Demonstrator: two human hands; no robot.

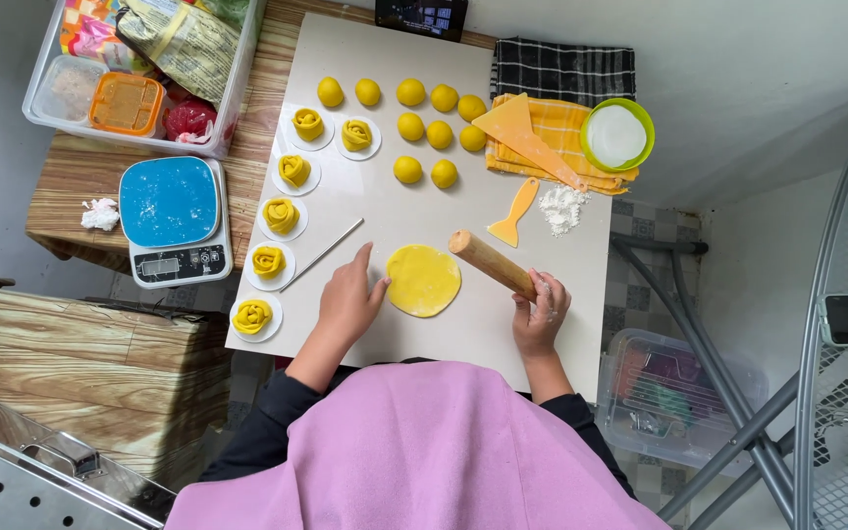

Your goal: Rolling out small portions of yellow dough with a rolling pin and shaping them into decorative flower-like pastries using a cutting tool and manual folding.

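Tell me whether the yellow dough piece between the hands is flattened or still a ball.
Flattened: the yellow dough disc lies thin and round.

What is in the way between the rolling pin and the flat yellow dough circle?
Nothing visible. The right hand grips the wooden rolling pin by one end, and the pin's far end sits just beside the flat dough circle, with only bare white board there. The left hand touches the circle's opposite edge, away from the pin.
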